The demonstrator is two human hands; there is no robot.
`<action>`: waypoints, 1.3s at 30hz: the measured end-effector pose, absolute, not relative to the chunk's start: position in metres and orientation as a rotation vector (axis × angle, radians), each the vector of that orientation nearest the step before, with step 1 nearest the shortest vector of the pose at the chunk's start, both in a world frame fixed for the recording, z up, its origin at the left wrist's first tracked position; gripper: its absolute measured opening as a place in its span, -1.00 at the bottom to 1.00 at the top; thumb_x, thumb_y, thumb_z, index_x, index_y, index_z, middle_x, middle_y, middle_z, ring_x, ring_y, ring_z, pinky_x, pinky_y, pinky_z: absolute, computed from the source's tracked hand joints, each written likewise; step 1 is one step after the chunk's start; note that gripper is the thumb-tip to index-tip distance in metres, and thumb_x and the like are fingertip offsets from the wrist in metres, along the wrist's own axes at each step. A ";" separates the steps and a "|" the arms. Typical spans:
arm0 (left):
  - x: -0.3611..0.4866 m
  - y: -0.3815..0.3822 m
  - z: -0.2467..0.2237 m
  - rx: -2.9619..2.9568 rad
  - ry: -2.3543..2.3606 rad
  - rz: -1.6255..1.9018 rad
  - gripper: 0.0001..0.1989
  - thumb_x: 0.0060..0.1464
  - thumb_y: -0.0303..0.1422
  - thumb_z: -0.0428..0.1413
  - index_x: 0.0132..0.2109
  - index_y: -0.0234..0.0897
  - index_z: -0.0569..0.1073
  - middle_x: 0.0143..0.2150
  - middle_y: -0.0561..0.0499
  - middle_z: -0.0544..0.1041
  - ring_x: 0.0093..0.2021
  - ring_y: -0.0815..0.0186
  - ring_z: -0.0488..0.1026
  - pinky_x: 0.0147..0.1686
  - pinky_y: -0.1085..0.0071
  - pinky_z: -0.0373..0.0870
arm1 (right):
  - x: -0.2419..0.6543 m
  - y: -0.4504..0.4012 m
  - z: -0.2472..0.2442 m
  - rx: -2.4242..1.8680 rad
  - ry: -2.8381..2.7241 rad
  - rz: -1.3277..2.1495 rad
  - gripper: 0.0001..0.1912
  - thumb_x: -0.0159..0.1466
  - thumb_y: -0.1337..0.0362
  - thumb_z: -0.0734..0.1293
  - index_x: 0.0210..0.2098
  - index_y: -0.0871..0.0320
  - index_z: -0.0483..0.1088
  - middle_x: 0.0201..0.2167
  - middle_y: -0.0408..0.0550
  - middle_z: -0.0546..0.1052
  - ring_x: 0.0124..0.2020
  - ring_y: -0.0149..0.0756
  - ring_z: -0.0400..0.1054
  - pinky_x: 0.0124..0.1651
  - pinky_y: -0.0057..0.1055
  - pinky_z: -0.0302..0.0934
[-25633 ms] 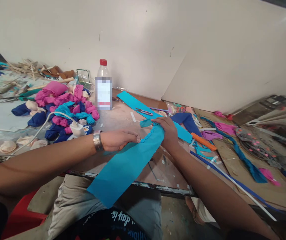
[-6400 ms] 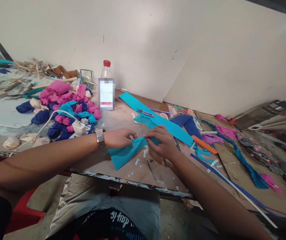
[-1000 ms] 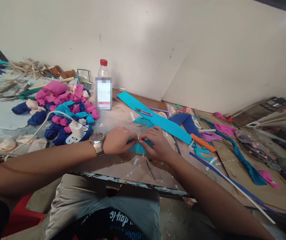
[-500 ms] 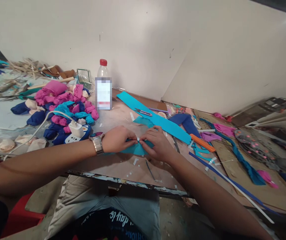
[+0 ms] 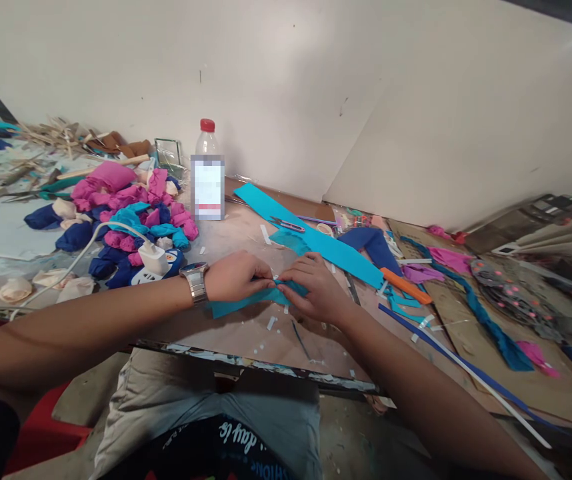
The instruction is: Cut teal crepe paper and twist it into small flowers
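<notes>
My left hand (image 5: 241, 277), with a metal watch on its wrist, pinches a turquoise piece of fabric (image 5: 246, 303) near the table's front. Facing it, my right hand (image 5: 319, 287) pinches the same fabric, and the fingertips of both hands nearly meet. A small white bit shows between the fingertips; what it is I cannot make out. The fabric spreads out below my left hand, and another turquoise part (image 5: 291, 241) shows just behind the hands. Beyond them lies a long turquoise strip (image 5: 336, 253) with small snips (image 5: 289, 225) on top.
Left of my hands are a power strip (image 5: 159, 270) with a white plug and a pile of pink, blue and cream fabric pieces (image 5: 129, 197). A red-capped bottle (image 5: 207, 140) stands behind. To the right lie an orange-handled tool (image 5: 406, 287) and a white stick (image 5: 496, 397).
The fabric under my hands has shifted, and its lower edge now hangs differently, with more showing below my left hand. The white bit between the fingertips is more covered. Both hands stay in place.
</notes>
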State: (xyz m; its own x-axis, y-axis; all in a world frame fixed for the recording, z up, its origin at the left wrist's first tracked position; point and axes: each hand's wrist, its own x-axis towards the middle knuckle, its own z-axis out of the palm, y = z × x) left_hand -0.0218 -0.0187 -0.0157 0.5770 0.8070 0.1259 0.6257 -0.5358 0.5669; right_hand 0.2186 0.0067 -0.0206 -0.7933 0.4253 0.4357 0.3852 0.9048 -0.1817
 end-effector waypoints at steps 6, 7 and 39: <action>-0.021 -0.022 -0.014 2.351 1.139 0.483 -0.63 0.30 -0.19 0.08 -0.40 -0.32 0.52 -0.53 0.06 0.44 -0.51 0.40 0.21 -0.43 0.36 -0.03 | 0.219 0.008 -0.020 -0.557 -2.581 0.105 -0.94 0.40 0.30 0.35 -0.20 0.10 0.50 -0.30 -0.09 0.65 -0.21 -0.19 0.46 0.03 -0.13 0.06; -0.021 -0.022 -0.014 2.345 1.123 0.482 -0.63 0.30 -0.20 0.07 -0.41 -0.31 0.51 -0.53 0.07 0.42 -0.51 0.40 0.20 -0.43 0.36 -0.03 | 0.219 0.008 -0.020 -0.550 -2.583 0.114 -0.94 0.40 0.29 0.36 -0.19 0.09 0.50 -0.29 -0.09 0.65 -0.20 -0.19 0.47 0.03 -0.13 0.07; -0.024 -0.012 -0.016 2.123 0.916 0.458 -0.83 0.12 -0.42 0.00 -0.34 -0.29 0.49 -0.44 0.09 0.45 -0.41 0.33 0.35 -0.37 0.40 0.26 | 0.215 0.004 -0.017 -0.455 -2.517 0.070 -0.91 0.41 0.33 0.36 -0.19 0.06 0.53 -0.32 -0.10 0.67 -0.27 -0.26 0.51 -0.02 -0.17 0.16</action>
State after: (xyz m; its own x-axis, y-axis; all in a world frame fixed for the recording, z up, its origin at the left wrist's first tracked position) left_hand -0.0243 -0.0122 -0.0161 0.6777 0.7349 0.0244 0.4604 -0.4500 0.7652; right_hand 0.2146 0.0042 -0.0172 -0.7769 0.3362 0.5323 0.3062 0.9405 -0.1471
